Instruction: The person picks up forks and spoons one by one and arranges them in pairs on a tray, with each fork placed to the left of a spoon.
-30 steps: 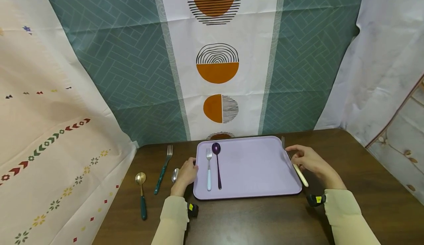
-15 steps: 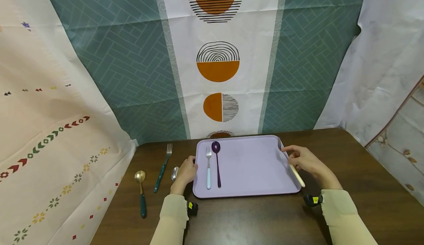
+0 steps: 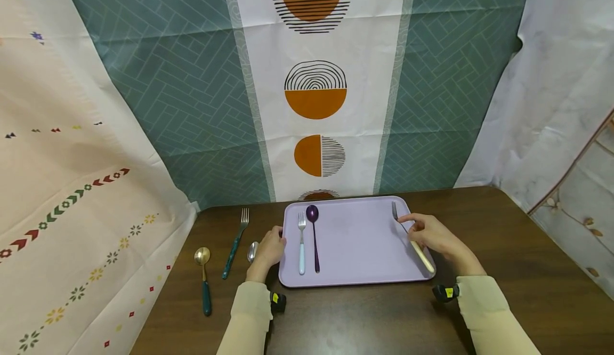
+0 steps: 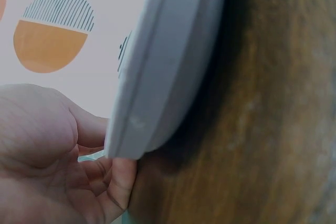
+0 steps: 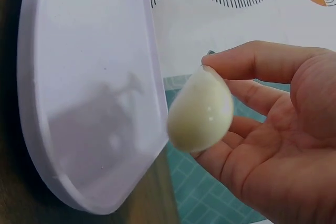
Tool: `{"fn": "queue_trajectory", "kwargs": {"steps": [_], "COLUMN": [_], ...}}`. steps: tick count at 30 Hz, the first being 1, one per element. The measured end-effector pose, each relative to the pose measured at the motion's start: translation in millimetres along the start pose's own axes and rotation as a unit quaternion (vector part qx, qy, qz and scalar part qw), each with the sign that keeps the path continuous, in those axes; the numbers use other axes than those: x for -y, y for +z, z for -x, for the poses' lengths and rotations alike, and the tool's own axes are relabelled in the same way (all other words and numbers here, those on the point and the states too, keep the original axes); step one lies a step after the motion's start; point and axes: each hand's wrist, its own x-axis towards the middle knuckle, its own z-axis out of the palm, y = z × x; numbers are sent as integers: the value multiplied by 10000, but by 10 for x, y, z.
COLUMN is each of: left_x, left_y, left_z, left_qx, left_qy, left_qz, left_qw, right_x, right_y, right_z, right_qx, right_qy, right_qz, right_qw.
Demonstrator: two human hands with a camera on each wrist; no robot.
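Observation:
My left hand [image 3: 269,245] grips the left edge of a lilac tray [image 3: 360,243]. In the left wrist view, the thumb and fingers of that hand [image 4: 47,145] pinch the tray's rim [image 4: 157,66]. Over the tray's right side, my right hand [image 3: 434,235] holds a fork [image 3: 422,257] with a cream handle, its tines pointing away. The right wrist view shows the rounded handle end [image 5: 199,114] between thumb and fingers, raised above the tray. On the tray's left part lie a fork [image 3: 302,259] with a pale blue handle and a dark purple spoon [image 3: 313,214].
Left of the tray, a green-handled fork [image 3: 234,253] and a gold spoon [image 3: 206,296] with a green handle lie on the brown table [image 3: 355,323]. A silver spoon [image 3: 252,251] is partly hidden by my left hand. Patterned cloths [image 3: 201,104] hang behind and at the sides.
My right hand has carried the cream-handled fork leftward, from beside the tray's right edge to over the tray. My left hand keeps its grip on the tray.

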Motion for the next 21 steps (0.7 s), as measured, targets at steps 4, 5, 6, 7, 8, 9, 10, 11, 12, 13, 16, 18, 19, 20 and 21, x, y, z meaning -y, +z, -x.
{"fn": "queue_trajectory", "kwargs": {"steps": [4, 5, 6, 7, 8, 9, 10, 11, 12, 13, 16, 18, 19, 20, 21], "left_x": [0, 1, 2, 3, 2, 3, 3, 2, 2, 1, -2, -2, -2, 0, 0], "left_y": [1, 1, 2, 3, 3, 3, 3, 0, -1, -4, -12, -14, -15, -17, -18], "left_z": [2, 3, 5, 7, 9, 10, 12, 11, 14, 15, 20, 21, 19, 17, 11], "left_qx": [-13, -14, -21, -32, -43, -54, -61, -73, -81, -95, -113, -115, -115, -106, -113], "left_qy": [18, 27, 35, 42, 53, 62, 71, 93, 93, 108, 135, 107, 103, 105, 123], "left_qz": [4, -4, -3, -5, -1, -6, -13, -27, -20, -32, -57, -25, -14, -21, -28], "left_qw": [10000, 10000, 10000, 10000, 10000, 10000, 10000, 9999, 9999, 9999, 9998, 9999, 9999, 9999, 9999], "right_x": [25, 29, 30, 32, 33, 34, 35, 36, 35, 37, 40, 47, 54, 60, 65], "right_y": [40, 52, 65, 76, 87, 98, 108, 119, 127, 137, 161, 181, 193, 203, 215], "right_z": [-7, -10, -13, -17, -20, -24, -27, -30, -34, -36, -43, -49, -51, -55, -59], "right_qx": [-25, -18, -5, 4, 26, 41, 48, 36, 32, 17, 18, 52, 71, 98, 122], "right_qy": [-11, -19, -31, -49, -90, -124, -157, -161, -172, -175, -224, -247, -248, -259, -268], "right_qz": [37, 40, 49, 64, 88, 107, 130, 143, 146, 147, 164, 144, 146, 154, 168], "right_qw": [10000, 10000, 10000, 10000, 9999, 9999, 9998, 9998, 9997, 9997, 9996, 9996, 9996, 9995, 9994]}}
